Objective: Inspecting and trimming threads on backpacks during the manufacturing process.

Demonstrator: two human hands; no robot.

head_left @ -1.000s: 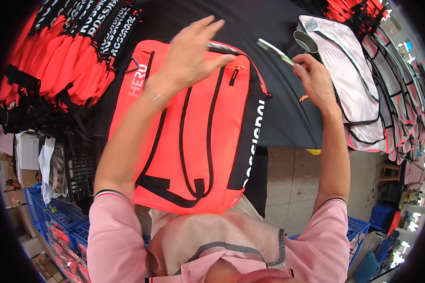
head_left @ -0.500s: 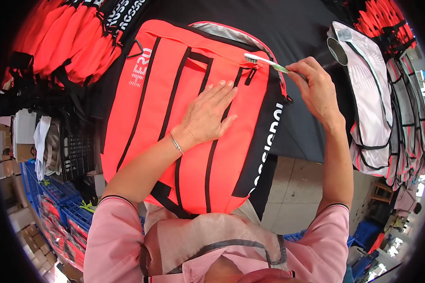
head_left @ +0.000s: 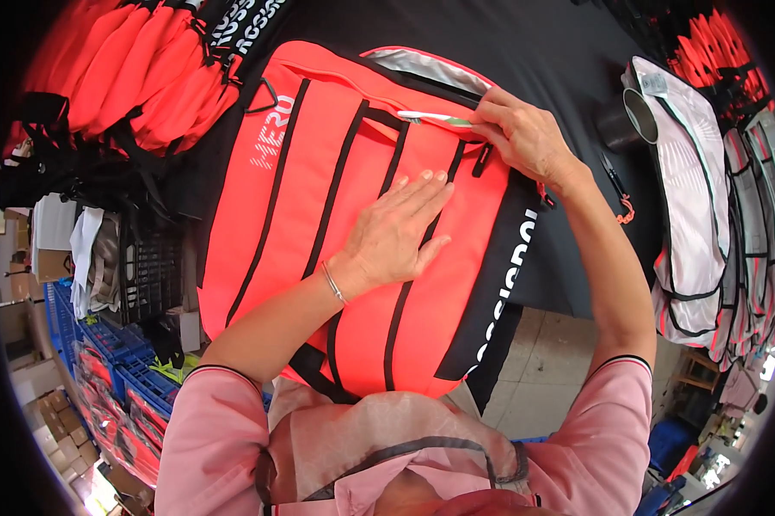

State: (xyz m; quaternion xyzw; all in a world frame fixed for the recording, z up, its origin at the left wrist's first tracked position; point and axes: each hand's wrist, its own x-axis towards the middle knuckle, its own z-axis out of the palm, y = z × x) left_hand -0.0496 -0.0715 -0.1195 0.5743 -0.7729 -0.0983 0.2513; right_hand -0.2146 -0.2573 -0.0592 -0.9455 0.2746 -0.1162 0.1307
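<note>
A bright red-orange backpack [head_left: 362, 335] with black trim lies flat in front of me, its top pocket partly unzipped so that a grey lining [head_left: 430, 67] shows. My left hand [head_left: 396, 228] rests flat on the middle of its front, fingers stretched out and holding nothing. In my right hand [head_left: 525, 138] is a toothbrush [head_left: 439, 118] with a white and green handle, gripped by its end. Its bristle end lies against the red fabric near the top, by a black strap loop. The right fingertips are beside the zip edge.
A black-covered table [head_left: 559, 249] carries the bag. Red bags [head_left: 138, 77] are piled at the far left. On the right stand a metal cup [head_left: 639, 116], a black pen-like tool [head_left: 613, 176] and pale bag panels [head_left: 688, 206]. Blue crates [head_left: 142, 383] sit low at left.
My right hand has moved left and closer to the bag, taking the toothbrush along its upper front. My left hand stays flat on the fabric. The whole view has shifted slightly.
</note>
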